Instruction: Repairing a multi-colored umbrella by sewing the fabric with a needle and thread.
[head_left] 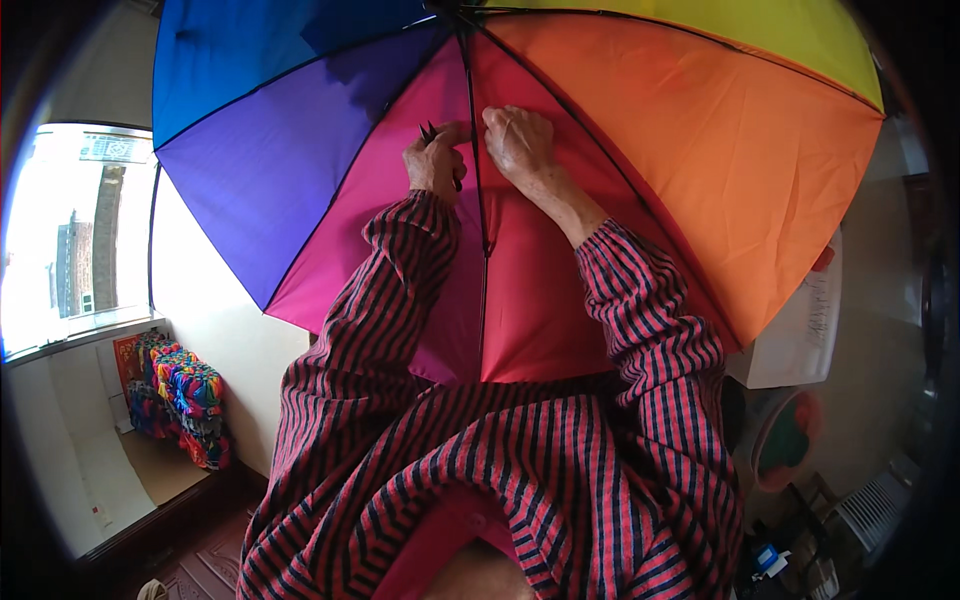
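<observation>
An opened umbrella (590, 110) with blue, purple, pink, red, orange and yellow panels spreads in front of me, its ribs facing me. My left hand (433, 165) is closed around small dark snips (428, 132), two pointed tips sticking up past the fingers. It sits over the pink panel, just left of the middle rib (478, 190). On the other side of that rib, over the red panel, my right hand (520, 145) is curled with its fingertips pinched together. Whatever it pinches, perhaps thread or cloth, is too small to make out.
Bundles of multicoloured yarn or cloth (190, 395) stand at the left below a bright window (75, 230). To the right are a white box (795, 335), a round tub with something green (785, 440), and a grey slatted rack (875, 510).
</observation>
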